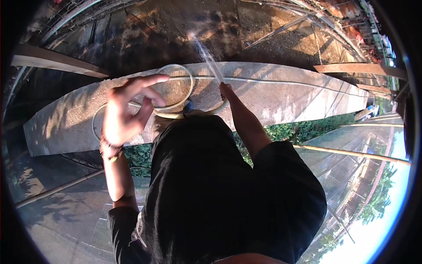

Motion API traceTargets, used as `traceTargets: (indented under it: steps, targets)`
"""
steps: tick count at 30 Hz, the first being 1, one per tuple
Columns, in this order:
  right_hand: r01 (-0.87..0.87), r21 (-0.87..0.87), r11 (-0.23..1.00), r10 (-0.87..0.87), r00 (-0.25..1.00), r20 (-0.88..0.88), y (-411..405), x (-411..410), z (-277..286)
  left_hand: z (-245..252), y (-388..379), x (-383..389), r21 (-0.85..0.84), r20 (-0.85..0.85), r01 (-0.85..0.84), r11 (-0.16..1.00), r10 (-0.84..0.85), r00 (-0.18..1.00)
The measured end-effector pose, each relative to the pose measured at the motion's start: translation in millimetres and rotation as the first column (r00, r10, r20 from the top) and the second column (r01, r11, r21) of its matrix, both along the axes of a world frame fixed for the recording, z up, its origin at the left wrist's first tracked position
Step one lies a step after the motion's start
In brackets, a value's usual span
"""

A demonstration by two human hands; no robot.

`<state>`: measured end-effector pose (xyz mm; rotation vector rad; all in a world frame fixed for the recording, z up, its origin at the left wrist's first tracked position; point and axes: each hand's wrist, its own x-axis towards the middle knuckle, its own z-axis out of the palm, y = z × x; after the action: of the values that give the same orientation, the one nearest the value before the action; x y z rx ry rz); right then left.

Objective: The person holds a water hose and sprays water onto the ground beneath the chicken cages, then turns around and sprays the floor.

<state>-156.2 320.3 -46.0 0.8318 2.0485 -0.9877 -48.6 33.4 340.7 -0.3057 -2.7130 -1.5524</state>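
My right hand (226, 90) is closed around the end of a pale garden hose (216, 110). From it a jet of water (211, 62) shoots forward onto the dark, wet ground (197, 19). The hose curves past my legs and lies in loops on a concrete walkway (273, 95). My left hand (127, 109) is raised in the air, fingers bent and apart, with nothing in it. Part of the looped hose passes behind this hand in the view. Bracelets (110, 148) circle the left wrist.
Wooden beams (359, 69) (62, 61) jut in on both sides. Wire cages with what look like reddish hens (354, 33) line the upper right. Green plants (310, 127), netting (343, 171) and a bamboo pole (352, 153) lie on the near side of the walkway.
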Motion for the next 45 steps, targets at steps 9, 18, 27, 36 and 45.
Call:
traceTargets:
  steps: [9,18,27,36,45]
  targets:
    - [-0.021,-0.024,1.000,0.019,0.998,-0.068,-5,4,17,-331,-39,120,-0.454,0.452,-0.351,0.819,0.551,0.701]
    - [-0.119,-0.049,0.992,0.117,0.992,-0.050,-5,3,8,-391,-8,195,-0.546,0.759,-0.529,0.649,0.651,0.014]
    - [-0.103,-0.052,0.993,0.101,0.995,-0.026,1,0,-6,-393,-7,170,-0.458,0.764,-0.596,0.659,0.635,0.115]
    - [-0.177,-0.065,0.982,0.173,0.983,-0.061,11,8,-5,-362,3,122,-0.432,0.498,-0.395,0.811,0.579,0.645]
    - [-0.077,-0.103,0.992,0.080,0.996,0.026,8,12,20,-412,16,107,-0.415,0.536,0.082,0.906,0.171,0.827]
